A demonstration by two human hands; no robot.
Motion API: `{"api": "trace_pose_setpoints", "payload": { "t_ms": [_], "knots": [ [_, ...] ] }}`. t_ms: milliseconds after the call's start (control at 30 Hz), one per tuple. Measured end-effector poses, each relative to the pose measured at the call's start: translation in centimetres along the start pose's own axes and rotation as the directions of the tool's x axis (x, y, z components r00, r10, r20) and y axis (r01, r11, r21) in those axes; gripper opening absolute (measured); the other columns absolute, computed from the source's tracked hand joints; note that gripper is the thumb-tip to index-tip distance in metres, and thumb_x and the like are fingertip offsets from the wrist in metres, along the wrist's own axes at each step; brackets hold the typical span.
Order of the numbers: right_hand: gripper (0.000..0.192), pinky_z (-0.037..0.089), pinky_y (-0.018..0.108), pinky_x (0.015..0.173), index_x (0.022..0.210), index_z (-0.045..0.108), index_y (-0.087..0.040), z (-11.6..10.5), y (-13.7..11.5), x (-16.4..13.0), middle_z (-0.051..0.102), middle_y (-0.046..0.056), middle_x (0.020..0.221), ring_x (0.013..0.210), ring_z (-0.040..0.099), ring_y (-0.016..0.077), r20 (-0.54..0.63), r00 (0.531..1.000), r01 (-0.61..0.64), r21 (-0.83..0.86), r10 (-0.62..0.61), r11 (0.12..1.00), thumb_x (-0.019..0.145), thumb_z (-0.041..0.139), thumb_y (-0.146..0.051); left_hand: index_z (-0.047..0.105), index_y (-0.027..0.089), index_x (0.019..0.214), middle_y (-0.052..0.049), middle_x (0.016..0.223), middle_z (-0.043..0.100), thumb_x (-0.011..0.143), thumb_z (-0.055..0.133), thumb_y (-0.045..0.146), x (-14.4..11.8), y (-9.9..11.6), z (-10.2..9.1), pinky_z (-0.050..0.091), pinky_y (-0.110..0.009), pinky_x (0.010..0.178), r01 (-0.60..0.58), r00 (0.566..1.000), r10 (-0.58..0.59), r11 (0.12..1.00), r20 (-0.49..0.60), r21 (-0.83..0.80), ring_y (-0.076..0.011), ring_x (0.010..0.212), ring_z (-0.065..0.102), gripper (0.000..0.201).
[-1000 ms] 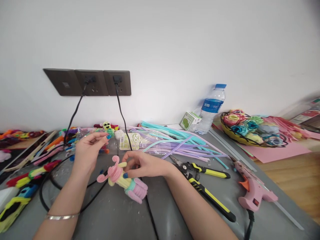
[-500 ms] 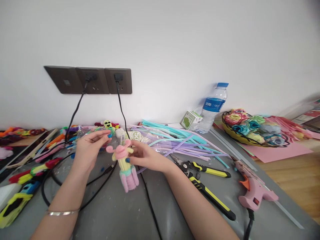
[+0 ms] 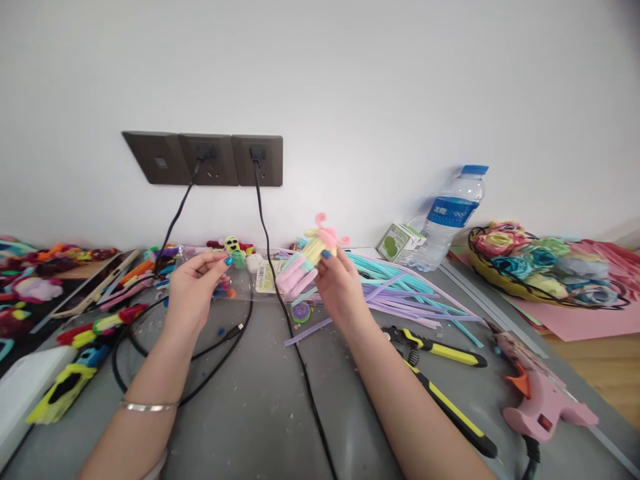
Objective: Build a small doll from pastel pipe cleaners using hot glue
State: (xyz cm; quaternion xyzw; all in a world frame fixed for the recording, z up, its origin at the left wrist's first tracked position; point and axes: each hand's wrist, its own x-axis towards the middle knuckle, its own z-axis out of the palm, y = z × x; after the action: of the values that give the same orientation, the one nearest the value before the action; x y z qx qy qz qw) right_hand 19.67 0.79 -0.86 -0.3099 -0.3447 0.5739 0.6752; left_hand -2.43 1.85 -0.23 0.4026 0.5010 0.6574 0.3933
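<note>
The right hand point(image 3: 340, 290) grips a pipe-cleaner doll point(image 3: 310, 260), fingers closed around its yellow body. The doll is held off the worktop point(image 3: 250, 413), tilted, with its pink head up and to the right and its pink skirt end down and to the left. It sits in front of the wall, above the spread of loose pipe cleaners point(image 3: 400, 287).

The left hand point(image 3: 193, 293) is raised beside it, well apart from the doll. Thumb and forefinger are pinched together; whether they hold anything cannot be told. A bracelet point(image 3: 147, 405) sits on the left wrist.

Surroundings:
- Two black cables point(image 3: 280, 293) run down from the wall sockets point(image 3: 210, 159) and across the worktop between the two arms.
- A clear packet point(image 3: 265, 277) lies behind the hands, near the wall.
- Yellow-handled pliers point(image 3: 440, 347) lie right of the right forearm, with a second yellow-and-black tool point(image 3: 450, 410) just beside them.
- A pink glue gun point(image 3: 543, 400) lies at the right edge of the worktop.
- A water bottle point(image 3: 450, 217) stands upright against the wall, with a small green carton point(image 3: 400, 241) just left of it.
- A basket point(image 3: 545, 267) of coloured flowers sits right of the bottle.
- Finished coloured figures point(image 3: 75, 320) lie at the left side of the worktop.
</note>
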Motion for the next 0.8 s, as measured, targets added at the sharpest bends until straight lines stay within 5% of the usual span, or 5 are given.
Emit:
{"api": "trace_pose_setpoints", "payload": {
  "t_ms": [233,367,567,800],
  "knots": [
    [0.024,0.047,0.027,0.07,0.084,0.055,-0.026,-1.3,-0.4,0.8,0.065,0.001,0.09,0.087,0.061,0.0161,-0.208,0.975,0.098,0.071,-0.082,0.993,0.072,0.072,-0.038,0.07,0.015,0.076,0.004,0.057,0.057,0.055,0.088,0.033,-0.2,0.3,0.1,0.037,-0.019,0.047,0.026,0.999,-0.027,0.999,-0.033,-0.023,-0.0071,0.05,0.047,0.034],
    [0.024,0.047,0.025,0.068,0.084,0.055,-0.025,-2.0,-0.2,1.1,0.064,0.0,0.09,0.082,0.06,0.0145,-0.246,0.962,0.134,0.064,-0.115,0.989,0.073,0.071,-0.039,0.066,0.016,0.076,0.007,0.051,0.047,0.066,0.085,0.038,-0.7,0.8,0.5,0.036,-0.019,0.047,0.007,0.999,-0.005,0.997,0.037,-0.072,-0.0069,0.048,0.042,0.031],
    [0.024,0.05,0.029,0.075,0.091,0.061,-0.025,-0.9,-0.1,0.6,0.067,0.001,0.091,0.086,0.062,0.0171,-0.09,0.995,0.036,0.049,-0.032,0.998,0.074,0.07,-0.04,0.059,0.017,0.064,0.01,0.039,0.026,0.081,0.072,0.05,-1.2,1.4,0.7,0.028,-0.02,0.043,0.029,0.994,-0.017,0.994,0.108,-0.109,-0.0061,0.04,0.025,0.039],
    [0.037,0.051,0.031,0.073,0.105,0.064,-0.023,0.5,-0.5,-0.9,0.07,0.003,0.09,0.085,0.065,0.0201,0.197,0.96,-0.197,-0.036,0.201,0.98,0.073,0.073,-0.039,0.06,0.018,0.069,0.009,0.041,0.037,0.074,0.08,0.038,-0.9,0.7,0.4,0.032,-0.02,0.048,-0.051,0.998,0.053,0.996,0.027,-0.07,-0.006,0.043,0.03,0.028]
  ]
}}
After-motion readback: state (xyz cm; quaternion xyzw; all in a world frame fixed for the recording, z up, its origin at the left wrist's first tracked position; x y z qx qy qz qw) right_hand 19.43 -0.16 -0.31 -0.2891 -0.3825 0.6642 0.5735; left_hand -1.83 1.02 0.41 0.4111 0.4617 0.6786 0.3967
